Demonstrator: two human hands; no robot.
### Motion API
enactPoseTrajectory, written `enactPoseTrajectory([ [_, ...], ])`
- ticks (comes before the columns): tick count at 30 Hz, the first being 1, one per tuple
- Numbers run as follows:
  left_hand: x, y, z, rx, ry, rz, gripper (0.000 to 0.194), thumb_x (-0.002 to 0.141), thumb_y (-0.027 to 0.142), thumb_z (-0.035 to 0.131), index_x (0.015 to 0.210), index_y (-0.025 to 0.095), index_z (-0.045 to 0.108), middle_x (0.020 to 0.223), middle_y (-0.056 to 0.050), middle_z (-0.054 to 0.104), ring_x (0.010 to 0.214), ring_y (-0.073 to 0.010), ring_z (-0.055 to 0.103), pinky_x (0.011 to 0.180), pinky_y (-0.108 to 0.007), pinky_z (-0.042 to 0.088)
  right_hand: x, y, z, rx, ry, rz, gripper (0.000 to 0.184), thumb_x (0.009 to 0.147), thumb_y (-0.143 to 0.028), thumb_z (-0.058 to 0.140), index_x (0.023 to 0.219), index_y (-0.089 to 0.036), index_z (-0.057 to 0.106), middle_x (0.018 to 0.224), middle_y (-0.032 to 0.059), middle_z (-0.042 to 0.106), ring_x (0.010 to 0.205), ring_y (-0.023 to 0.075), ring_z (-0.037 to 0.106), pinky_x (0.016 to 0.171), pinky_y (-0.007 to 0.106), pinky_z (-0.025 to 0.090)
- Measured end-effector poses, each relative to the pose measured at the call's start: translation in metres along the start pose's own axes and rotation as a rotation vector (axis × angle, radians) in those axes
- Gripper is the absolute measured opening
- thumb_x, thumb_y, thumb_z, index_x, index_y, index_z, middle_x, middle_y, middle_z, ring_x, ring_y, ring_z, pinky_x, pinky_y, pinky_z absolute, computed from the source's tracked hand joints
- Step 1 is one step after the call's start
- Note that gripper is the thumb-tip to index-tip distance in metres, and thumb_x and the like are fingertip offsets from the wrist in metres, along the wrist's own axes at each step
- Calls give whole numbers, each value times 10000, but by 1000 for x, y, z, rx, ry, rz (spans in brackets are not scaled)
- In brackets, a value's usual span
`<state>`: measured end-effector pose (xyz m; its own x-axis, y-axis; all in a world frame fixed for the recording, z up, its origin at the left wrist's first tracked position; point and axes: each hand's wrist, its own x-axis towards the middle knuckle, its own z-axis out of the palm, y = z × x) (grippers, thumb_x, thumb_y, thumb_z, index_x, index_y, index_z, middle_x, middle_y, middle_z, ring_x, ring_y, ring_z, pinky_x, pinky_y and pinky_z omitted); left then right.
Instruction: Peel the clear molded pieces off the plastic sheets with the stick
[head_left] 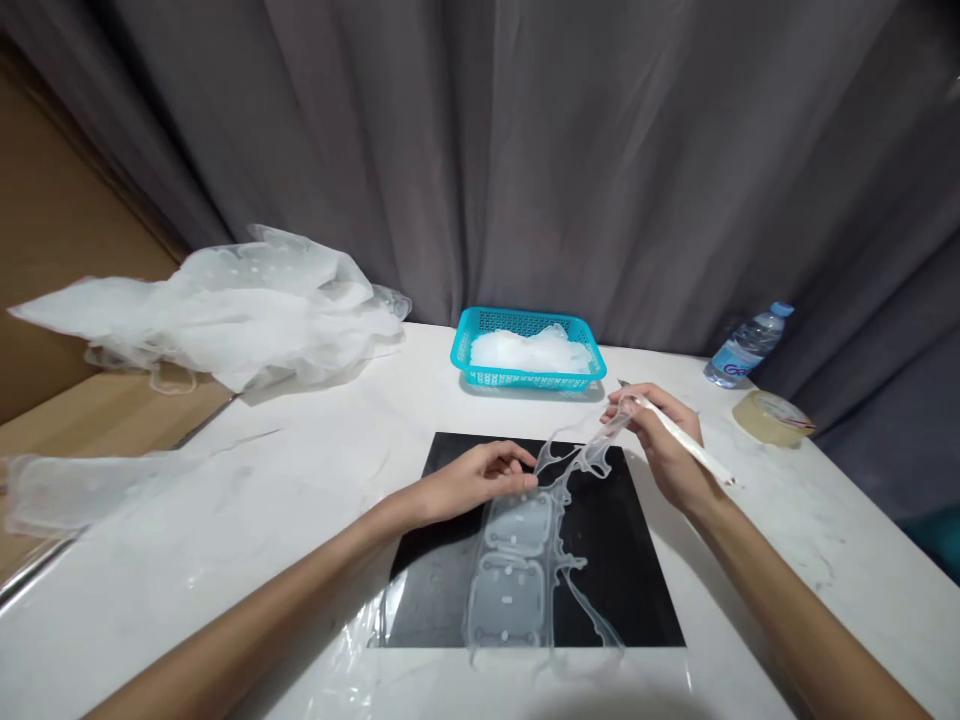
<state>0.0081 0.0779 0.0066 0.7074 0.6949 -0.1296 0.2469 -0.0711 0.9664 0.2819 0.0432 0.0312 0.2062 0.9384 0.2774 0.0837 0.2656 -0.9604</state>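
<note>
A translucent silicone sheet [514,575] with square moulded pads lies on a black mat [600,590] in front of me. My left hand [480,478] presses down on the sheet's far end, fingers curled. My right hand [664,440] is closed around a thin white knife-like tool [694,455]. Its fingertips also pinch a stringy strip of trim [581,462] lifted off the sheet's right edge. More loose trim trails down the mat's right side.
A teal basket [525,378] with white pieces stands behind the mat. A heap of clear sheets [240,310] lies at the far left. At the right sit a water bottle [746,345] and a tape roll [771,416]. Grey curtain behind.
</note>
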Motion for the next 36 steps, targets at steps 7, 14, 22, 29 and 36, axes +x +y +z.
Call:
enactPoseTrajectory([
  [7, 19, -8, -3, 163, 262, 170, 241, 951, 422, 637, 1037, 197, 635, 899, -6, 569, 857, -188, 590, 867, -370, 522, 43, 6, -9, -181, -72, -14, 219, 825, -316, 653, 954, -174, 757, 852, 31, 749, 837, 207, 704, 828, 350, 569],
  [14, -5, -10, -9, 419, 334, 221, 196, 1024, 401, 602, 986, 214, 650, 1050, -64, 639, 1088, -275, 572, 1062, -475, 447, 38, -5, -52, -586, -453, -69, 391, 859, -465, 781, 1129, -182, 771, 994, 81, 793, 888, 264, 751, 844, 388, 584],
  [22, -51, -7, 3, 566, 43, 222, 549, 989, 500, 707, 1461, 316, 496, 1514, -84, 550, 1457, -342, 437, 1219, -532, 378, -31, -29, -15, -744, -540, -128, 394, 1120, -425, 406, 1419, -252, 594, 1045, 68, 789, 875, 223, 758, 805, 354, 590],
  [29, -51, -10, 10, 539, 61, 215, 577, 993, 530, 691, 1479, 307, 474, 1514, -104, 564, 1441, -344, 492, 1186, -522, 434, -59, -21, 25, -618, -817, -174, 135, 1097, -340, 536, 1119, -249, 633, 1085, 43, 737, 995, 216, 715, 860, 340, 572],
  [36, -52, -11, 15, 568, 105, 263, 617, 974, 538, 714, 1491, 309, 468, 1494, -106, 589, 1418, -354, 522, 1160, -513, 460, -61, -5, 24, -389, -798, -160, 164, 1061, -322, 616, 1156, -274, 740, 1100, 21, 755, 1024, 193, 717, 919, 322, 571],
])
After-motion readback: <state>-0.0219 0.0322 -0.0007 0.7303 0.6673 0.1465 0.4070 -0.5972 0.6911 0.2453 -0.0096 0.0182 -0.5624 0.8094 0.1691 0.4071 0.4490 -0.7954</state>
